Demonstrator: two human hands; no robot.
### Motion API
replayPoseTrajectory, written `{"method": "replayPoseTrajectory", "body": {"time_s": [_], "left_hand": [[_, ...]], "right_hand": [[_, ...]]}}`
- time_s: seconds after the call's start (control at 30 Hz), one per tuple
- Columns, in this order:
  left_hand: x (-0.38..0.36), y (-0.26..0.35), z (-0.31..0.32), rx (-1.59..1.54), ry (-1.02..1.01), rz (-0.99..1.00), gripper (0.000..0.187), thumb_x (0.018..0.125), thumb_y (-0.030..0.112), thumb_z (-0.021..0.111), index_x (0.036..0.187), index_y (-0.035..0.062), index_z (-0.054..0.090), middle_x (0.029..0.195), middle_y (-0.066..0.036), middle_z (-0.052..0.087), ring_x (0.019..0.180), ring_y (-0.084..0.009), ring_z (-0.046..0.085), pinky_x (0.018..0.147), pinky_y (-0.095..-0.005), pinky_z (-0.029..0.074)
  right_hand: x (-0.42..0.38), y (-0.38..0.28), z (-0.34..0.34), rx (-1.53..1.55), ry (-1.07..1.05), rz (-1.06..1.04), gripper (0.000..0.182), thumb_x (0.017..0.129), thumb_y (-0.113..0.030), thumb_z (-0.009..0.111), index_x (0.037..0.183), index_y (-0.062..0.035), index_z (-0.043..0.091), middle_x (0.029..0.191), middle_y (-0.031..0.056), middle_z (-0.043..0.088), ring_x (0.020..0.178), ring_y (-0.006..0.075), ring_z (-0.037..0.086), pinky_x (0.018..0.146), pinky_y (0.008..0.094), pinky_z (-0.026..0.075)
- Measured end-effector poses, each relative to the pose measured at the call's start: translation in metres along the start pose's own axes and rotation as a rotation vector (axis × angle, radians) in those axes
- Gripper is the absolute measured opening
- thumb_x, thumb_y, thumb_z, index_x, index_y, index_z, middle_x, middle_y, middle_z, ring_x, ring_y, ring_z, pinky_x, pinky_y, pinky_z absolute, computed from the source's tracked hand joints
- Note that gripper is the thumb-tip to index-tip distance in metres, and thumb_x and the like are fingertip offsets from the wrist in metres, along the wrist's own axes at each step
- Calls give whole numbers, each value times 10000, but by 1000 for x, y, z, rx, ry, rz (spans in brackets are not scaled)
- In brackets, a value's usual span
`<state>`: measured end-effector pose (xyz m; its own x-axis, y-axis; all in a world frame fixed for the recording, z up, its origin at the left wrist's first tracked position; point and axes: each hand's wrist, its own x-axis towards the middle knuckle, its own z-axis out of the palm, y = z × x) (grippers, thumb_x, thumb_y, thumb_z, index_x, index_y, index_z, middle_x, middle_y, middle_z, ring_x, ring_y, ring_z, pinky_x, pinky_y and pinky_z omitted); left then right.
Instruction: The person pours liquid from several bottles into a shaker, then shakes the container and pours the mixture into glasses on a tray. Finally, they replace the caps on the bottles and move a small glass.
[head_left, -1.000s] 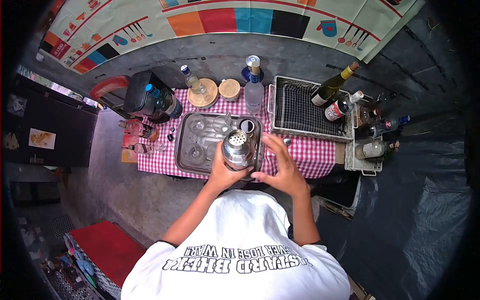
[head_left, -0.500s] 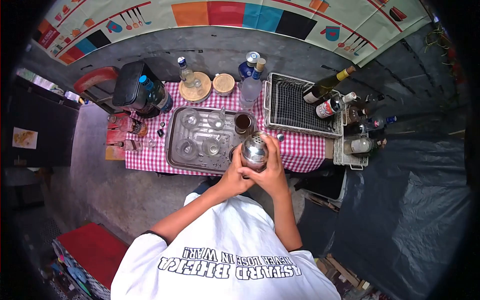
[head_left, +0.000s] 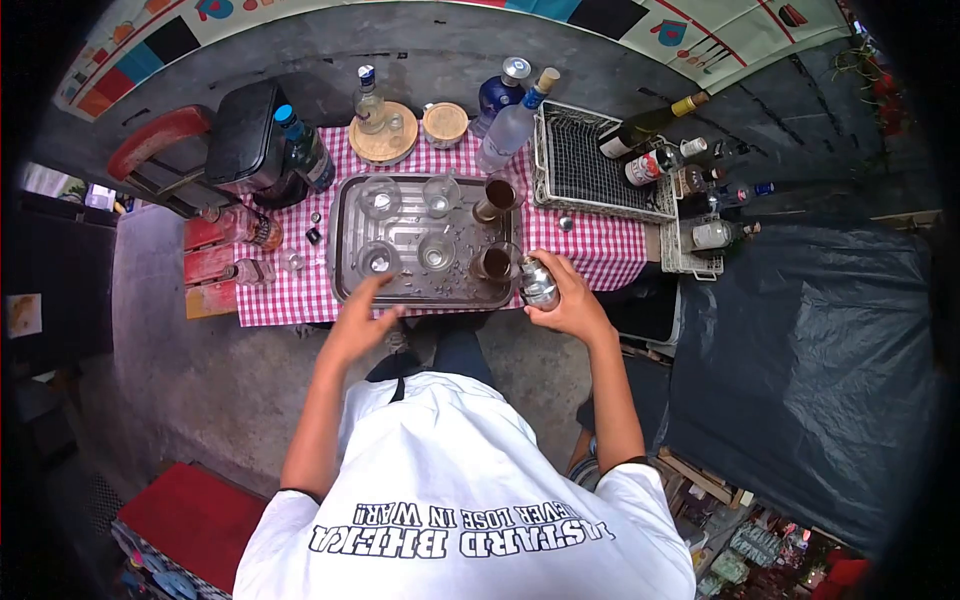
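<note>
My right hand [head_left: 572, 302] is wrapped round a silver metal shaker [head_left: 538, 284] just off the right front corner of the grey tray [head_left: 338, 230]. Fingers apart and holding nothing, my left hand [head_left: 362, 322] is over the tray's front left edge, near a clear glass [head_left: 377, 259]. Another clear glass [head_left: 437, 252] stands right of it, and two more are in the back row. At the tray's right side are two glasses of dark brown drink, one at the back [head_left: 495, 200] and one at the front [head_left: 495, 264].
Bottles on a round wooden board [head_left: 382, 145], a lidded jar [head_left: 444, 124] and tall bottles stand along the back. A white wire basket [head_left: 600, 160] holds bottles at right. A black container [head_left: 245, 140] and more bottles are at left.
My left hand has let go of the shaker and moved left. My right hand has carried it slightly right, uncovering the front brown drink. The view has shifted.
</note>
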<state>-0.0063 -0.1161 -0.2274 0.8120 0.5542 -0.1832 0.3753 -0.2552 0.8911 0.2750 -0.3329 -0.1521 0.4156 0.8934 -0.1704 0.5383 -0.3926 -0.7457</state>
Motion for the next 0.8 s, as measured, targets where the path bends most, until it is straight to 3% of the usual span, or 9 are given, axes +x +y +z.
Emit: {"method": "replayPoseTrajectory", "body": {"time_s": [0.17, 0.27, 0.37, 0.73, 0.8], "left_hand": [[-3, -91, -21, 248, 137, -135, 556, 822, 113, 710, 1313, -35, 495, 1296, -211, 553, 1229, -371, 534, 1047, -401, 412], [4, -121, -24, 281, 61, -200, 619, 807, 120, 719, 1339, -50, 452, 1370, -247, 475, 1278, -396, 480, 1060, -424, 410], [9, -153, -15, 372, 105, -144, 698, 790, 126, 730, 1381, -56, 407, 1423, -266, 422, 1311, -415, 444, 1085, -430, 397], [11, -169, 8, 485, 94, -162, 844, 730, 125, 768, 1432, -64, 340, 1541, -308, 205, 1377, -456, 352, 1105, -444, 386], [8, -169, 10, 529, 89, -157, 854, 720, 120, 771, 1434, -63, 339, 1549, -308, 186, 1384, -458, 341, 1107, -448, 384]], "right_hand": [[7, 14, 14, -79, -87, 57, 864, 656, -121, 782, 1445, -203, 441, 1209, 125, 556, 1074, 317, 575, 964, 412, 460], [11, 13, 14, -81, -129, 96, 885, 659, -132, 777, 1468, -218, 428, 1240, 134, 560, 1108, 322, 567, 986, 414, 450], [15, 13, 12, -147, -161, 102, 909, 667, -127, 764, 1493, -230, 401, 1296, 146, 554, 1172, 331, 554, 1016, 409, 445], [16, 12, 6, -178, -159, 99, 869, 674, -149, 744, 1477, -205, 416, 1257, 150, 561, 1175, 334, 551, 1016, 408, 440], [16, 14, 7, -193, -148, 60, 890, 664, -181, 765, 1480, -215, 410, 1187, 168, 553, 1089, 347, 578, 969, 415, 467]]}}
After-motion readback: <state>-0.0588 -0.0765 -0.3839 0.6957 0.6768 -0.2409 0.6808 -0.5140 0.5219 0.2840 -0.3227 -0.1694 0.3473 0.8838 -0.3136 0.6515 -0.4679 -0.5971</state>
